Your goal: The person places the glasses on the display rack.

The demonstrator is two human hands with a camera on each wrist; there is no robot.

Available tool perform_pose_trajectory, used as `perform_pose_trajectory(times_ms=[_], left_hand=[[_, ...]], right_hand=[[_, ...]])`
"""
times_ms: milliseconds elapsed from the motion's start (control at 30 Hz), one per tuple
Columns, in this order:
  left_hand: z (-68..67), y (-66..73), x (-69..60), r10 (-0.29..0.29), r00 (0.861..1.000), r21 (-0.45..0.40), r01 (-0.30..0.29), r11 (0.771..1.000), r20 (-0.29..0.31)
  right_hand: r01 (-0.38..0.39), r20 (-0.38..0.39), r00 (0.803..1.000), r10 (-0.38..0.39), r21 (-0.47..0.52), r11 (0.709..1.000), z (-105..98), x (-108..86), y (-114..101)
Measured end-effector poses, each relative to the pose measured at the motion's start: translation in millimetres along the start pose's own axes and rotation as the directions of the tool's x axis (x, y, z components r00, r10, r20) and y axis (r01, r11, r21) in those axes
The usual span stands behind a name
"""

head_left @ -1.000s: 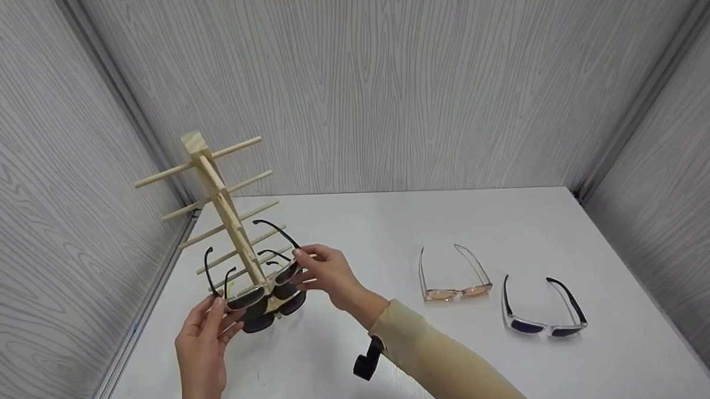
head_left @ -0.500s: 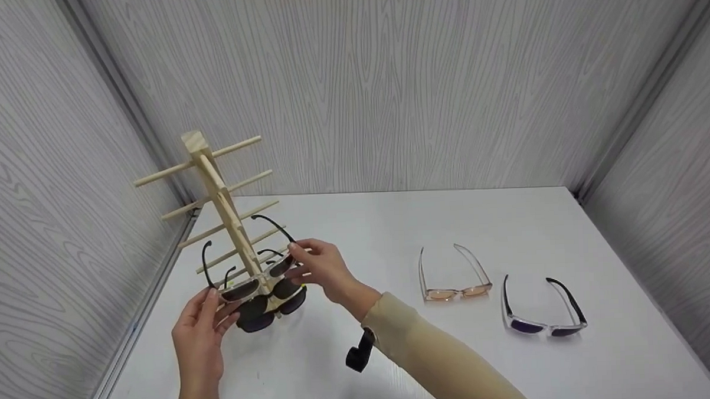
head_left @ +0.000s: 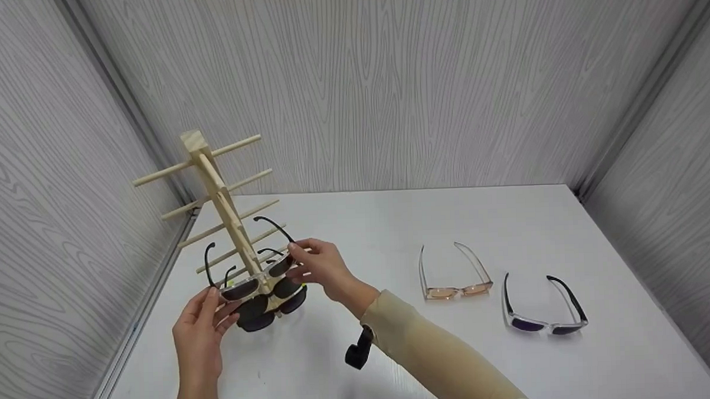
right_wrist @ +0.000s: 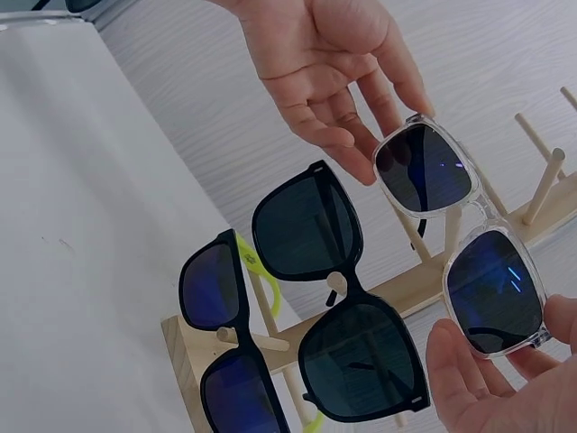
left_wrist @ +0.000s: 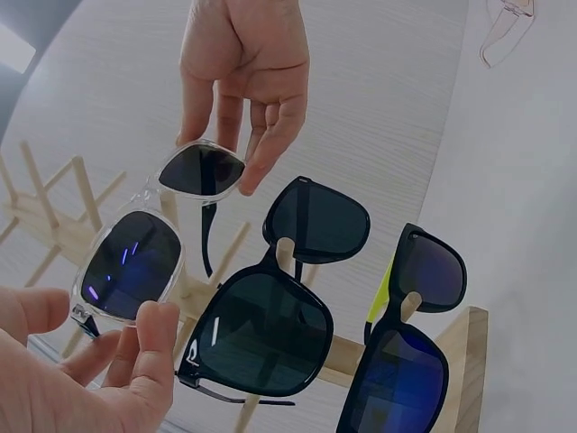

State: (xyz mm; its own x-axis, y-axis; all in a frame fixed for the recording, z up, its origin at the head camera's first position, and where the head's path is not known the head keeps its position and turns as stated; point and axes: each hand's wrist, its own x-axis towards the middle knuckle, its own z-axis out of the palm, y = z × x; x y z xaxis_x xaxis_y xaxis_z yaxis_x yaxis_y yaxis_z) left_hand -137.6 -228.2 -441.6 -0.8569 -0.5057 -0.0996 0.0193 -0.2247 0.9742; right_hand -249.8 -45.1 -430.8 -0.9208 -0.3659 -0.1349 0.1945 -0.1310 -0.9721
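Observation:
Both hands hold clear-framed sunglasses with dark lenses and black temples (head_left: 240, 290) at a wooden rack (head_left: 230, 218). My left hand (head_left: 199, 335) pinches the frame's left corner; my right hand (head_left: 328, 271) pinches its right corner. The temples point up and back, one on each side of the rack's post. In the right wrist view the clear frame's bridge (right_wrist: 488, 215) is by a peg. Directly below on the rack hang black sunglasses (left_wrist: 261, 332), and under those a pair with blue lenses and a yellow-green temple (left_wrist: 397, 370).
On the white table (head_left: 379, 222), right of the rack, lie peach-lensed glasses (head_left: 444, 293) and, nearer the front right, clear-framed sunglasses with black temples (head_left: 528, 324). Grey wood-grain panels (head_left: 351, 87) stand behind and at both sides. Bare pegs (head_left: 237, 146) stick out higher on the rack.
Compared with a second ago, both hands and the clear-framed sunglasses have shifted slightly up and left, closer to the rack's post. Over the last half second they have barely moved.

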Motion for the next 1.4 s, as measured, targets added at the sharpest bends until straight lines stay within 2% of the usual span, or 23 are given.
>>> perform_pose_trajectory(times_ms=[533,700,933,1067,1400], left_hand=[[-2.7,-4.2,0.8,-0.02,1.0,0.024,0.02,1.0,-0.005],[-2.5,-3.4,1.7,-0.026,1.0,0.046,0.025,0.999,0.004],[-2.1,-2.7,1.0,-0.013,1.0,0.119,0.012,0.993,0.005],[-3.0,-1.1,0.7,-0.01,1.0,0.124,0.008,0.992,0.015],[-5.3,3.4,3.6,-0.06,0.998,0.155,0.055,0.986,0.03]], right_hand=[[-0.019,-0.016,1.0,0.019,-0.023,1.0,-2.0,-0.2,7.3],[-0.02,-0.026,0.999,0.019,-0.024,1.0,-2.6,-0.5,6.5],[-0.013,-0.041,0.999,0.012,-0.035,0.999,-2.1,0.2,8.1],[-0.012,-0.054,0.999,0.01,-0.037,0.999,-1.9,1.6,8.8],[-0.023,-0.058,0.998,0.02,-0.057,0.998,-5.7,3.0,7.9]])
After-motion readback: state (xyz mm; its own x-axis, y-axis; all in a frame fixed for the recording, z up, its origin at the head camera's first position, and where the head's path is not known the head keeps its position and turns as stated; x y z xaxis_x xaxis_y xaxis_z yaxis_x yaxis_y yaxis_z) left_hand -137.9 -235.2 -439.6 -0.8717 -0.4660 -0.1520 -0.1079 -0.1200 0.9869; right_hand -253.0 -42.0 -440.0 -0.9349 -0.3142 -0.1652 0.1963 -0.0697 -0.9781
